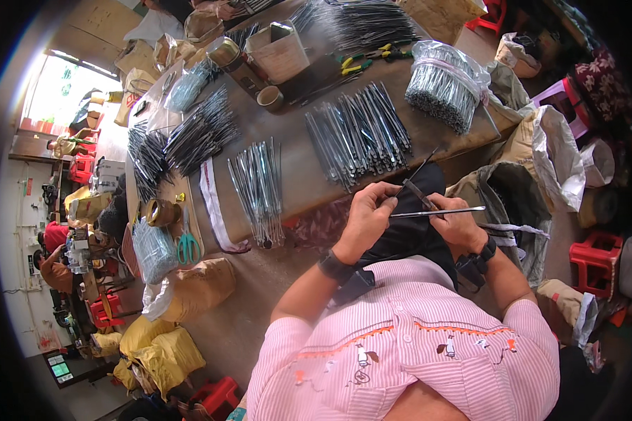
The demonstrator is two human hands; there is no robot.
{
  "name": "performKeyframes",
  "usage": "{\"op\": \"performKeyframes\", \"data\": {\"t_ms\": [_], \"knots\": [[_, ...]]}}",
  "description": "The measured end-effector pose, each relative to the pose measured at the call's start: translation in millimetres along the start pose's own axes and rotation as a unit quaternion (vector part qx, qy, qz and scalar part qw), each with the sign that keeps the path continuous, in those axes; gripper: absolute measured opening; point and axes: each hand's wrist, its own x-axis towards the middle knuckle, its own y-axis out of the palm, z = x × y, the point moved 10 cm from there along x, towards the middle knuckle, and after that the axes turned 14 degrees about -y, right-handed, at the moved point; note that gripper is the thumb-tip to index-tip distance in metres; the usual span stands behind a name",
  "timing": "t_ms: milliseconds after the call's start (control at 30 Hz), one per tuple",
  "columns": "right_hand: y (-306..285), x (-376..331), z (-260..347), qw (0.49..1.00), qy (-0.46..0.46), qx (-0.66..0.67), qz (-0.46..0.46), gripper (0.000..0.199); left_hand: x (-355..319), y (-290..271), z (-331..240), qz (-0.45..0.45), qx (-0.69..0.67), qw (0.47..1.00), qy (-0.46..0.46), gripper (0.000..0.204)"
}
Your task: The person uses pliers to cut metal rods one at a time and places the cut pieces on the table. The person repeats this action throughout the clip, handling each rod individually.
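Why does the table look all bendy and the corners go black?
In the head view, the fisheye lens curves the table edge and leaves a black rim around the round picture; the bright doorway at upper left is washed out by glare; the hands, left hand and right hand, look sharp in the middle.

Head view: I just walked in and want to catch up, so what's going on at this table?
A person in a pink striped shirt sits at a brown worktable. The left hand and right hand hold thin grey metal rods between them above the lap. On the table lie fanned piles of similar grey rods, a bagged bundle of rods and yellow-handled pliers.
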Motion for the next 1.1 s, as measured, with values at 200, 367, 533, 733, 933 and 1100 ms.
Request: {"op": "performKeyframes", "data": {"t_ms": [200,367,533,733,933,1100], "knots": [[2.1,5.8,3.1,1.000,-0.010,-0.013,0.003,0.019,-20.1,-12.4,-34.4,-0.094,0.215,0.958,0.166,0.030],[14.3,20.5,9.9,1.000,-0.002,0.009,0.010,0.019,-45.3,-40.2,-30.7,-0.176,0.233,0.944,0.153,0.031],[39.4,37.0,23.2,0.996,-0.013,0.065,0.059,0.026,-44.2,-76.0,-18.7,-0.216,0.216,0.938,0.162,0.024],[51.0,41.0,17.6,0.993,0.001,0.110,0.049,0.031,-28.9,-195.8,25.0,-0.390,0.181,0.897,0.104,0.024],[48.8,32.4,-3.0,0.979,0.034,0.199,0.000,0.029,-18.9,-266.1,78.0,-0.424,0.136,0.895,0.019,0.021],[42.3,23.2,-12.9,0.957,0.054,0.284,-0.036,0.029,-39.8,-228.0,39.6,-0.466,0.339,0.815,0.068,0.026]]}}
